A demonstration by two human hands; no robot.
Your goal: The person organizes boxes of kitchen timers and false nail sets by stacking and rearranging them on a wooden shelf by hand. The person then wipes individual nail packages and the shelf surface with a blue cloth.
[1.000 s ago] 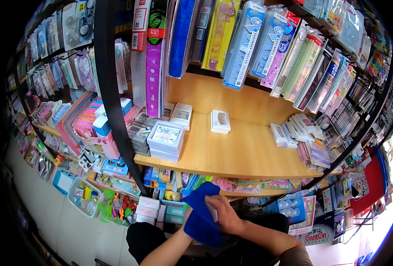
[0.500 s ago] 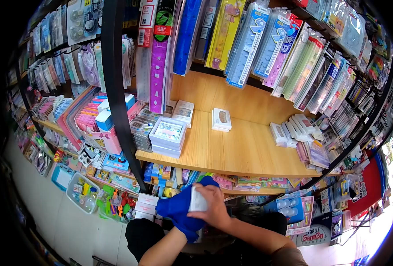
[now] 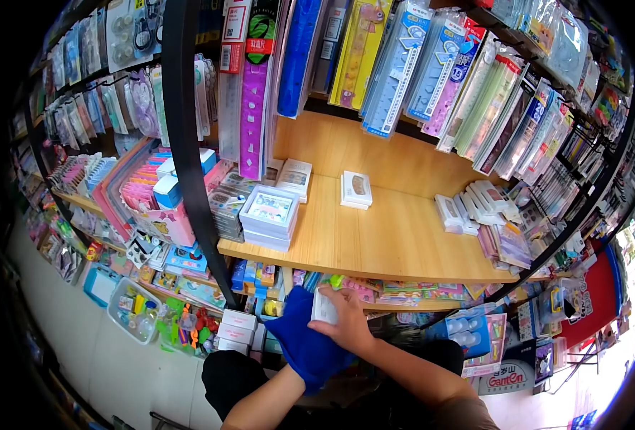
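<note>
My right hand [image 3: 349, 326] is closed around a small white box [image 3: 324, 308], thumb on the near side and fingers over the far side. A blue cloth [image 3: 299, 340] lies against the box and drapes over my left hand, so those fingers are hidden; only my left forearm [image 3: 267, 401] shows below it. Both hands are in front of the wooden shelf's near edge, above my lap. To the left of the cloth stand stacked white boxes [image 3: 237, 326].
On the wooden shelf [image 3: 396, 244] sit a stack of white boxes with picture lids [image 3: 270, 215], a small white pack [image 3: 356, 190] and piled white packs [image 3: 478, 204] at right. Packaged rulers [image 3: 360, 50] hang above. A black post [image 3: 185, 143] rises at left.
The blue cloth has shifted and now spreads lower and to the right, over my left hand. My right hand still holds the white box, slightly higher and with more of its face showing.
</note>
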